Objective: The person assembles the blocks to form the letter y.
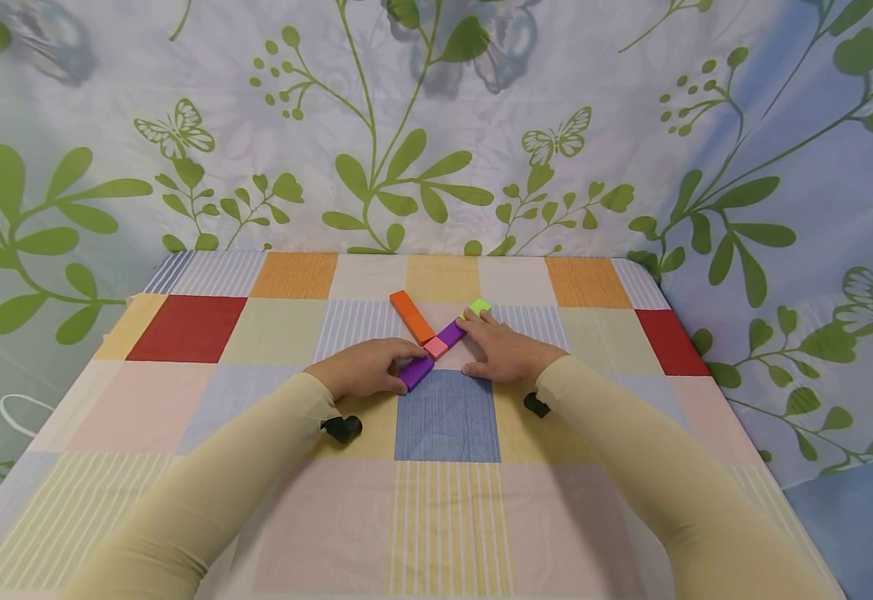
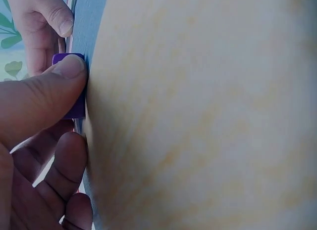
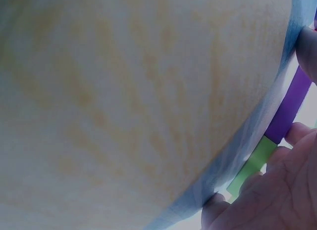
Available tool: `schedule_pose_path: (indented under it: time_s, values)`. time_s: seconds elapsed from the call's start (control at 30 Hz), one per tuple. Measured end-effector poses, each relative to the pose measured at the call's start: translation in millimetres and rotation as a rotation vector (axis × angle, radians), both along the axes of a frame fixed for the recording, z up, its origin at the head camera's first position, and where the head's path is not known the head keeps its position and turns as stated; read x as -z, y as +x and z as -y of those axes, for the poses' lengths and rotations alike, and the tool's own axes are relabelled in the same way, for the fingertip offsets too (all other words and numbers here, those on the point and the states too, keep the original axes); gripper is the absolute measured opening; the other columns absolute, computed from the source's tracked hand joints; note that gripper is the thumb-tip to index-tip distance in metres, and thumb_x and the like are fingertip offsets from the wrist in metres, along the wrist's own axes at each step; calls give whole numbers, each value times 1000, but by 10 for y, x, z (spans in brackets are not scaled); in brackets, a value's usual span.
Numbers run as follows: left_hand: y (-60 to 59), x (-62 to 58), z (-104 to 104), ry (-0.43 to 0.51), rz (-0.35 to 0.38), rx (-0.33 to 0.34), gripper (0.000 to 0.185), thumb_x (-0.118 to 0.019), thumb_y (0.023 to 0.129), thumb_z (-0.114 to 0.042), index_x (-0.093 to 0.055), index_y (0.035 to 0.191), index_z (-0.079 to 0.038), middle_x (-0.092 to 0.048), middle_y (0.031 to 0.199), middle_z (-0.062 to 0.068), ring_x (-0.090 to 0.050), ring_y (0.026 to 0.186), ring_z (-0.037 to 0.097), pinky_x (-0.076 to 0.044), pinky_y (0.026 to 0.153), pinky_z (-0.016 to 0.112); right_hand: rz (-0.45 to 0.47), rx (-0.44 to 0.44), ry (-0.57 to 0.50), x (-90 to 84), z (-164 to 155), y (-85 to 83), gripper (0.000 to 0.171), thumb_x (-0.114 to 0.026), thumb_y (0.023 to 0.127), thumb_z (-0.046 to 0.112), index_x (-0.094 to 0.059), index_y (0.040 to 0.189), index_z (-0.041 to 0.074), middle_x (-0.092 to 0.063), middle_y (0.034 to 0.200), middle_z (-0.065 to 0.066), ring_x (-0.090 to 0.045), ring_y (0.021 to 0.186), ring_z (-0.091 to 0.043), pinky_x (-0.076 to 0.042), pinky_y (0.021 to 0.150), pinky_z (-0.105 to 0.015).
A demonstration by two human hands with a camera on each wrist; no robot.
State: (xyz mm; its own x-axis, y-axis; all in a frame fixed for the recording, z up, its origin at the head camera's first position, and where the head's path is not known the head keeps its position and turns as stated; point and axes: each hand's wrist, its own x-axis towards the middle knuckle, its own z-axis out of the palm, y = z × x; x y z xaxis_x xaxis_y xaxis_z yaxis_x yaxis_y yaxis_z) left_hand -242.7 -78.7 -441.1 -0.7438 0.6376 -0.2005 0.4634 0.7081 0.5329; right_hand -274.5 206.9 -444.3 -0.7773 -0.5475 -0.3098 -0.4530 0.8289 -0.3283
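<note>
On the patchwork cloth, several coloured blocks lie joined in a slanting row with a branch. My left hand (image 1: 364, 367) pinches the near purple block (image 1: 416, 377); in the left wrist view its thumb (image 2: 69, 67) presses on that block's face. A pink block (image 1: 436, 348) sits at the middle of the row, and an orange block (image 1: 411, 317) runs from it to the back left. My right hand (image 1: 507, 346) rests its extended fingers at the far purple block (image 1: 450, 334) and the lime-green block (image 1: 479, 307). Its thumb stays apart from them, near the cloth.
The table (image 1: 323, 517) is covered with a patchwork cloth. Behind it and along the right hangs a leaf-and-butterfly curtain (image 1: 271, 167). A white cord (image 1: 12, 404) loops beside the table's left edge.
</note>
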Motion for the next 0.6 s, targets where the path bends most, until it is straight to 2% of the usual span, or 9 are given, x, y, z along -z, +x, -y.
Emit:
schedule_pose_path:
  time_s: [0.27, 0.6]
  values:
    - [-9, 11, 6, 14, 19, -27, 65, -79, 95, -20, -53, 155, -21, -61, 149, 4, -60, 130, 25, -44, 118, 49, -3, -9, -6, -2, 1, 4, 88, -64, 104, 43, -14, 170, 12, -1, 178, -14, 1, 164, -43, -11, 129, -65]
    - [-32, 25, 2, 16, 28, -58, 69, -79, 95, -22, -50, 157, -22, -57, 154, 5, -55, 141, 29, -40, 122, 51, 2, -7, -13, -35, 3, 27, 88, -65, 104, 41, -15, 170, 12, -1, 178, -14, 1, 164, -42, -11, 129, -65]
